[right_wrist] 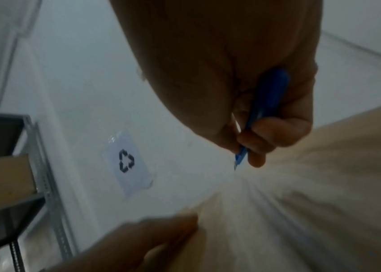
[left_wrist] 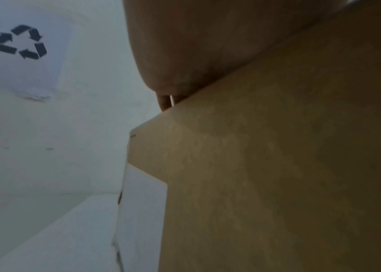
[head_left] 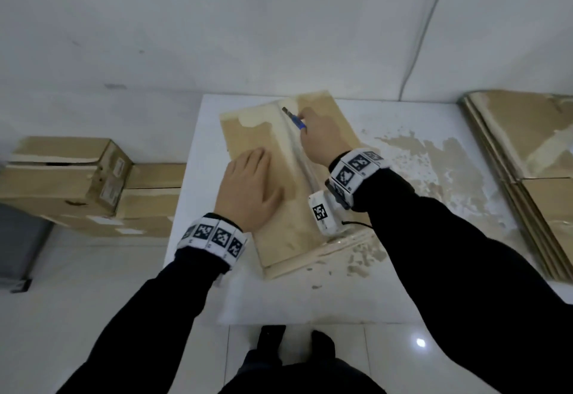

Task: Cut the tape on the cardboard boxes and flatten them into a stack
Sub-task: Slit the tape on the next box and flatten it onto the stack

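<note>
The brown cardboard box (head_left: 279, 183) lies on the white table (head_left: 403, 269), sealed along its middle by a strip of clear tape (head_left: 297, 152). The left hand (head_left: 248, 189) presses flat on the box top, fingers straight. The right hand (head_left: 322, 136) reaches further forward, fingers curled round a blue utility knife (head_left: 294, 119) whose tip meets the tape. A white paper sign (right_wrist: 128, 162) on the wall bears a black recycling symbol. Printing on the white labels of the stacked boxes (head_left: 77, 176) at the left is illegible.

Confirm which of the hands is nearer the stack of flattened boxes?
Right. The right hand works the blue cutter on the box's tape seam, on the flattened stack's side; the left hand presses the box farther away.
</note>
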A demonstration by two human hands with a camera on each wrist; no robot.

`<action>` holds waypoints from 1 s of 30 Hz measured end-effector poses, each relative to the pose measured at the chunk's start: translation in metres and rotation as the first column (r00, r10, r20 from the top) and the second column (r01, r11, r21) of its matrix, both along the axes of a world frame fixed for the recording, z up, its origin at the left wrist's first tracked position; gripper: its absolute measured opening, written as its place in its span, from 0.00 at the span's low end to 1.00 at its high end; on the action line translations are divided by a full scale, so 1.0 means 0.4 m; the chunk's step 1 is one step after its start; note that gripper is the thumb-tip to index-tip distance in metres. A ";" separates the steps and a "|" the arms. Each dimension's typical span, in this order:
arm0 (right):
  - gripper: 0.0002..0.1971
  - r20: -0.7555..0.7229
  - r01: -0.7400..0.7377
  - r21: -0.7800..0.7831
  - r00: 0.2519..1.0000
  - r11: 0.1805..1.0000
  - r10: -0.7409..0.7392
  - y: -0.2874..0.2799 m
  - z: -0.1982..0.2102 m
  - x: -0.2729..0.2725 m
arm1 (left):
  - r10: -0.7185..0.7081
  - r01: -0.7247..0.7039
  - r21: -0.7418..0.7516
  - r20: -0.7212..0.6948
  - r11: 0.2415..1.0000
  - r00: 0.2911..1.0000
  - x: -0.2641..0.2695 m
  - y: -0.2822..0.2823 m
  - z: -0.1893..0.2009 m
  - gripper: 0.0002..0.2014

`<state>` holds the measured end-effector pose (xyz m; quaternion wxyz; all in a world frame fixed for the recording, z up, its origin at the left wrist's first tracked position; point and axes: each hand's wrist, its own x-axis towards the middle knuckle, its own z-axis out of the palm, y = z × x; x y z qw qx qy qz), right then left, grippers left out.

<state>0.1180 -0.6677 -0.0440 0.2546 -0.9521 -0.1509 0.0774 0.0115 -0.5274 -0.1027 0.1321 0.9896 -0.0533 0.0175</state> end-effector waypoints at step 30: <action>0.13 0.058 -0.067 -0.576 0.991 0.815 0.122 0.123 0.076 0.052 | 0.040 -0.034 -0.086 0.066 0.996 0.997 0.011 -0.002 -0.033 0.44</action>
